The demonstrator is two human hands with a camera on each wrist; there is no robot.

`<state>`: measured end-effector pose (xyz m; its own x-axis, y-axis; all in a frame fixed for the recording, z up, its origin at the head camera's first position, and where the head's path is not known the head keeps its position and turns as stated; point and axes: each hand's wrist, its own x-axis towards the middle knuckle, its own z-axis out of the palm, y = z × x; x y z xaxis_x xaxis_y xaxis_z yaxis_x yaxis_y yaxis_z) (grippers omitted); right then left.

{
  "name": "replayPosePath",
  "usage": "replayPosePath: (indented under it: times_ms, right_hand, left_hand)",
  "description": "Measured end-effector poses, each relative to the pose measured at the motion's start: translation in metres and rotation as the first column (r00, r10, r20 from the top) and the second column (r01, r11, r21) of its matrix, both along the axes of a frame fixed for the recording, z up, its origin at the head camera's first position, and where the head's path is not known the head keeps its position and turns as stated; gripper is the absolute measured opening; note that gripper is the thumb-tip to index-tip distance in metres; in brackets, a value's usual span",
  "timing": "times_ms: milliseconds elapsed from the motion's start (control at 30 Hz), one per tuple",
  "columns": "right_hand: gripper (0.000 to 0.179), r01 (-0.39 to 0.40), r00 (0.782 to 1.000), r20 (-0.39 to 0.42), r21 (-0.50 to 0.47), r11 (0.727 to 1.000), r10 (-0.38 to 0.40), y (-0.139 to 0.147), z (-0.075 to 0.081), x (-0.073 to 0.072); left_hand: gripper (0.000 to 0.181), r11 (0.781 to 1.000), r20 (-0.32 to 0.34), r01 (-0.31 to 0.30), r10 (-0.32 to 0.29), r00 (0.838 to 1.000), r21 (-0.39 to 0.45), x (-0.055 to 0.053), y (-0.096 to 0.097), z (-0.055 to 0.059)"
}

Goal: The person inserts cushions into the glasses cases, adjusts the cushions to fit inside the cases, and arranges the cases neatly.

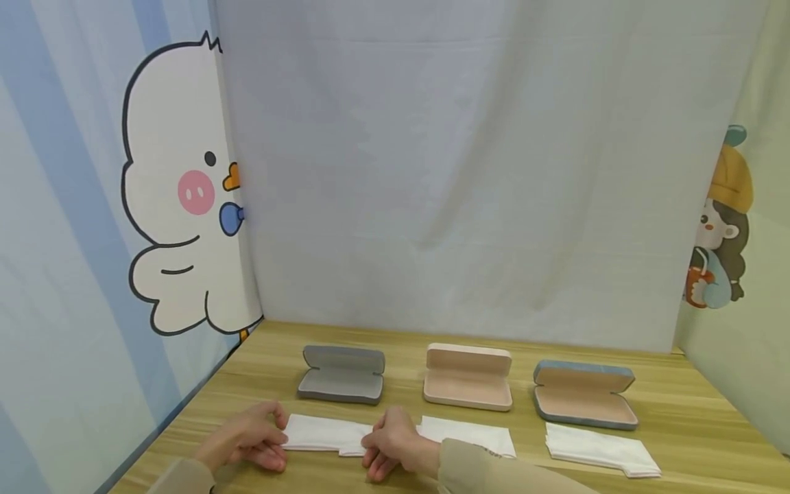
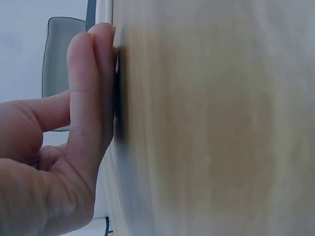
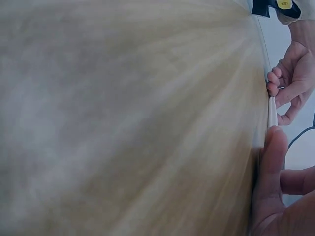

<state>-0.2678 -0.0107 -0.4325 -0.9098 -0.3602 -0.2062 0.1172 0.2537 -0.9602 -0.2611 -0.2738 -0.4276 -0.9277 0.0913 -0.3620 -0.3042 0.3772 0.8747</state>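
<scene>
In front of the open grey glasses case (image 1: 341, 384), a folded white cloth (image 1: 321, 433) lies flat on the table. My left hand (image 1: 249, 439) pinches its left end between thumb and fingers. At the other end, the thumb and fingers of my right hand (image 1: 395, 444) pinch the cloth's right edge. Seen in the left wrist view, the fingers (image 2: 83, 88) are low against the tabletop, with the grey case behind them. The right wrist view shows the cloth edge-on as a thin white strip (image 3: 272, 112) between both hands.
An open pink glasses case (image 1: 467, 387) and an open blue one (image 1: 583, 405) stand to the right. Before them lie two more folded white cloths, the middle cloth (image 1: 465, 433) partly behind my right arm and the right cloth (image 1: 599, 449). Curtains (image 1: 463, 171) enclose the wooden table (image 1: 278, 336).
</scene>
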Motion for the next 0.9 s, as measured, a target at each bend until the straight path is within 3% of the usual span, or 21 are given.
replayPosePath:
  times_ms: [233, 300, 467, 633, 900]
  right_hand:
    - [0.013, -0.036, 0.999, 0.007, -0.019, 0.999, 0.036, 0.004, -0.002, -0.002]
    - [0.013, -0.047, 0.999, 0.018, -0.032, 0.998, 0.048, 0.006, -0.002, -0.003]
    - [0.015, -0.062, 0.997, 0.047, -0.066, 0.996, 0.065, 0.009, -0.003, -0.006]
    - [0.014, -0.063, 0.995, 0.074, -0.088, 0.994, 0.07, 0.009, -0.001, -0.007]
    - [0.006, -0.065, 0.993, 0.093, -0.113, 0.991, 0.076, 0.01, -0.001, -0.015]
  left_hand:
    - [0.013, 0.996, 0.02, -0.076, 0.077, 0.997, -0.041, 0.001, 0.007, 0.002]
    - [0.014, 0.997, 0.019, -0.074, 0.075, 0.997, -0.036, 0.001, 0.008, 0.003]
    - [0.022, 0.996, 0.022, -0.005, 0.003, 1.0, 0.088, -0.001, -0.001, 0.001]
    - [0.019, 0.973, 0.025, 0.069, -0.076, 0.997, 0.22, -0.006, -0.013, -0.004]
    - [0.005, 0.952, 0.025, 0.11, -0.122, 0.992, 0.284, -0.011, -0.019, -0.001]
